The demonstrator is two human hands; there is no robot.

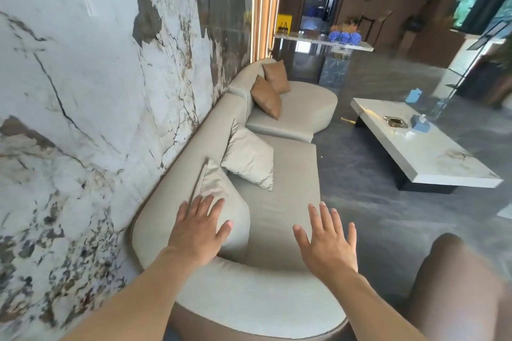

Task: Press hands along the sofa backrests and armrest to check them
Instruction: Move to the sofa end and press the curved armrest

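A long beige sofa runs along the marble wall. Its backrest (177,174) follows the wall and its curved armrest (249,293) is nearest me. My left hand (198,227) lies flat with spread fingers on a beige cushion (221,188) leaning where backrest meets armrest. My right hand (327,241) is spread open above the seat (288,196), just past the armrest; whether it touches the fabric I cannot tell. Neither hand holds anything.
A second beige cushion (249,158) and two tan cushions (267,95) lie further along the sofa. A white low table (424,152) with a tissue box and ashtray stands on the right. A brown rounded shape (454,293) fills the lower right corner.
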